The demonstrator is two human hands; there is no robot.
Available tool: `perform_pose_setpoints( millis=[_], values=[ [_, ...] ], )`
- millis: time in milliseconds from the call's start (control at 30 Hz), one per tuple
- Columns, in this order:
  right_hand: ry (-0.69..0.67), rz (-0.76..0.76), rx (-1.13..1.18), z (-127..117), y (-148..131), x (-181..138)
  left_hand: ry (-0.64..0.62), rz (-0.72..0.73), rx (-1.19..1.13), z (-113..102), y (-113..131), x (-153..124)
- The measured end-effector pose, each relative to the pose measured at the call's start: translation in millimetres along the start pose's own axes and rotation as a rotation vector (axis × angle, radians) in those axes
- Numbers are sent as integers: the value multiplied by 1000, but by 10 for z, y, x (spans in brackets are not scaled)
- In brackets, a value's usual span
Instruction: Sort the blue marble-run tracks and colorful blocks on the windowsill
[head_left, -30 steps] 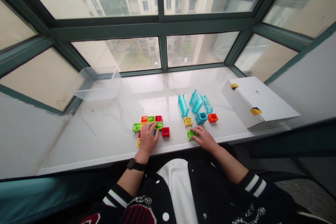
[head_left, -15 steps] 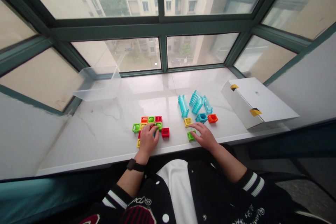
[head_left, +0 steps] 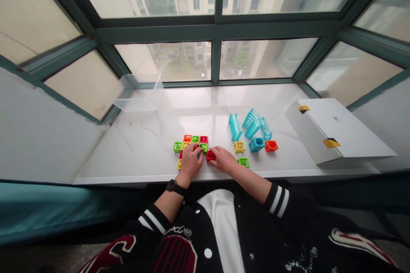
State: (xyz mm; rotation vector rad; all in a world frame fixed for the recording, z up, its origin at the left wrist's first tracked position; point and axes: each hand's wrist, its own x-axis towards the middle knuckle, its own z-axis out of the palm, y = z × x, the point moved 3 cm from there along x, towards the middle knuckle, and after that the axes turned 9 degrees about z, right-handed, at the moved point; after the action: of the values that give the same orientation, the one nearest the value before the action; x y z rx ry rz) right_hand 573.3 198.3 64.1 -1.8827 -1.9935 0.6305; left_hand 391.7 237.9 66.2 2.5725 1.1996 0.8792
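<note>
A flat cluster of joined toy blocks in red, green, orange and yellow (head_left: 195, 139) lies on the white sill. My left hand (head_left: 191, 163), with a dark watch on the wrist, grips the cluster from the near side, its fingers curled over the middle blocks and hiding several of them. My right hand (head_left: 224, 162) pinches a single red block (head_left: 210, 156) by the cluster's right edge; whether the two touch I cannot tell. To the right of that hand sit a green block (head_left: 244, 162) and a yellow block (head_left: 239, 147).
Clear blue track-like pieces (head_left: 252, 123) lie behind a blue block (head_left: 256, 145) and an orange-red block (head_left: 271, 146). A translucent plastic bin (head_left: 139, 104) stands at the back left. On the right is a white box (head_left: 339, 132). Windows border the sill (head_left: 134, 158).
My right hand has moved left from the yellow and green blocks and taken hold of the red block. My left hand stays on the cluster. The whole view has shifted.
</note>
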Motion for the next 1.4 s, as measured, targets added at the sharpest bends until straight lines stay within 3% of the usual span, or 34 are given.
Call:
perform_pose_setpoints(
  millis=[133,300,467,633,767,867,1000,1167,1400],
  values=[
    [-19,12,-60,21,-14,22,2,3,4,9,-5,7],
    [-12,-8,13,-132,42,-62,8,3,11,30,-18,5],
    [57,-52,355,-428,209,-211,-4,-3,9,26,-6,-2],
    [123,41,695,-694,436,-411,11,-27,-91,-18,-52,15],
    [145,122,903,-749,613,-573,69,-67,-154,-123,-62,38],
    [158,142,990,-724,682,-643,98,-46,-188,-224,59,71],
    [165,99,988,-688,622,-650,51,14,-424,-292,374,129],
    [228,-53,786,-736,368,-626,-76,-101,-833,-222,695,151],
    [302,-225,448,-771,124,-665,-174,-283,-1048,-94,766,137]
  ],
)
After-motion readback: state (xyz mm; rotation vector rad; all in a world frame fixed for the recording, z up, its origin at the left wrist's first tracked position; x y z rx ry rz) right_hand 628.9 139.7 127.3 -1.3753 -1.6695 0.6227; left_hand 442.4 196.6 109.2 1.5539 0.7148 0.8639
